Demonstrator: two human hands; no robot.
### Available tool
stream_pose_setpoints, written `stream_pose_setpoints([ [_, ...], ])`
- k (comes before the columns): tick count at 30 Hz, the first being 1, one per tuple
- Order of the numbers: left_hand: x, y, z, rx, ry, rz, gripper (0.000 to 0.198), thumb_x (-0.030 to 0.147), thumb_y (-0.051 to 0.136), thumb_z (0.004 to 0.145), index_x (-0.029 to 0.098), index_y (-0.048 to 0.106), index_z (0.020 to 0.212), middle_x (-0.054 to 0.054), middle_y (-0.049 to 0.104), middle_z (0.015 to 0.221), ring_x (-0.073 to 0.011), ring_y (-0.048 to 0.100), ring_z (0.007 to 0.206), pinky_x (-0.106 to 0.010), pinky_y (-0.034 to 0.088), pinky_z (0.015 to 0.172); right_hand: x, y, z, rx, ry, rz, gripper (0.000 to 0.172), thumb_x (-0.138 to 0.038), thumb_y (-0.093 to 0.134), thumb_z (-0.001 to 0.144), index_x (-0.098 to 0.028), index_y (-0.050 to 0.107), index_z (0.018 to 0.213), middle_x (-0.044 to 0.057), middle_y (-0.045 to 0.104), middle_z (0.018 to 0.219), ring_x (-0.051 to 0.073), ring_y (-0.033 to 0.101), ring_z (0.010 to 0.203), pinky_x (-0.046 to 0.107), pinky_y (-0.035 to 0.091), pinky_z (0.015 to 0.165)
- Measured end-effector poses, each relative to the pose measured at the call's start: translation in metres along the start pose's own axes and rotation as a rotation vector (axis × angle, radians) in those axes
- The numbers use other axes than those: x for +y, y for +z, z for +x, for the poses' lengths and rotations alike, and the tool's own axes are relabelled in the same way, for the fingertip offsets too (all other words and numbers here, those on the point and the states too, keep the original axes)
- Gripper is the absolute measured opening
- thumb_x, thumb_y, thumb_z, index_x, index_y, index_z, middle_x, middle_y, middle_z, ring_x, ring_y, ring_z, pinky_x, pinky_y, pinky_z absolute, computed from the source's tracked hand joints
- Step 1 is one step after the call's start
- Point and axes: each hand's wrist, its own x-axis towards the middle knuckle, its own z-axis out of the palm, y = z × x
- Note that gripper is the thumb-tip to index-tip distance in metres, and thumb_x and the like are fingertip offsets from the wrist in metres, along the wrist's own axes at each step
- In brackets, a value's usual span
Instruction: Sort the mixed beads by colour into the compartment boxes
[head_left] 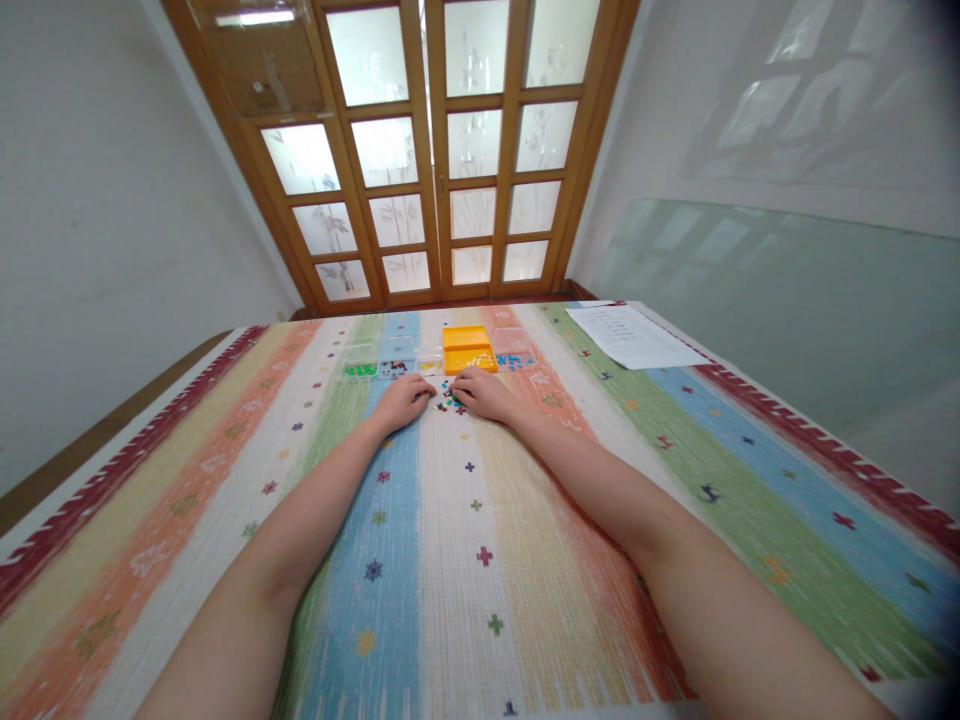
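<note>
A small pile of multicoloured beads or tiny pieces (451, 407) lies on the tablecloth between my hands. My right hand (484, 394) reaches over its right side, fingers bent and closed together at the pieces; what they pinch is too small to make out. Just left of the pile rests my left hand (405, 403), fingers curled together, their contents hidden. Beyond my hands stands a yellow-orange open box (469, 336) with white pieces in it. Left of it are clear boxes with green pieces (361, 370), dark red pieces (394, 369) and yellow pieces (428, 366). A clear box of blue pieces (515, 361) is on its right.
A striped, patterned tablecloth (450, 560) covers the table. Printed white paper (634, 336) lies at the far right. Behind the table are wooden doors with glass panes (442, 190), with pale walls at both sides. A large glass sheet (780, 290) leans at the right.
</note>
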Motion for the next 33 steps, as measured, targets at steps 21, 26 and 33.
stream_pose_setpoints([
  [21,-0.002,0.001,0.000,0.003,0.017,0.001,0.028,0.021,0.053,0.097,0.022,0.080,0.106,-0.008,0.073,0.107,-0.0231,0.066,0.105,-0.039,0.051,0.102,-0.001,0.000,0.002,0.040,0.025,0.012,0.030,-0.028,0.052,0.107,-0.018,0.080,0.105,0.010,0.073,0.107,0.021,0.063,0.099,0.034,0.048,0.090],
  [26,-0.003,0.001,0.000,0.005,0.018,0.005,0.028,0.022,0.053,0.097,0.022,0.079,0.106,-0.007,0.072,0.106,-0.0232,0.065,0.105,-0.040,0.051,0.102,-0.006,-0.006,0.002,0.101,0.057,0.018,0.031,-0.027,0.050,0.108,-0.018,0.079,0.112,0.011,0.071,0.111,0.022,0.063,0.104,0.035,0.049,0.094],
  [33,-0.002,0.000,-0.001,0.010,0.017,-0.001,0.028,0.022,0.052,0.097,0.022,0.079,0.106,-0.007,0.072,0.109,-0.0230,0.065,0.105,-0.040,0.051,0.102,-0.007,-0.009,0.001,0.103,0.096,0.046,0.028,-0.026,0.053,0.106,-0.018,0.080,0.111,0.012,0.072,0.109,0.023,0.064,0.102,0.035,0.050,0.093],
])
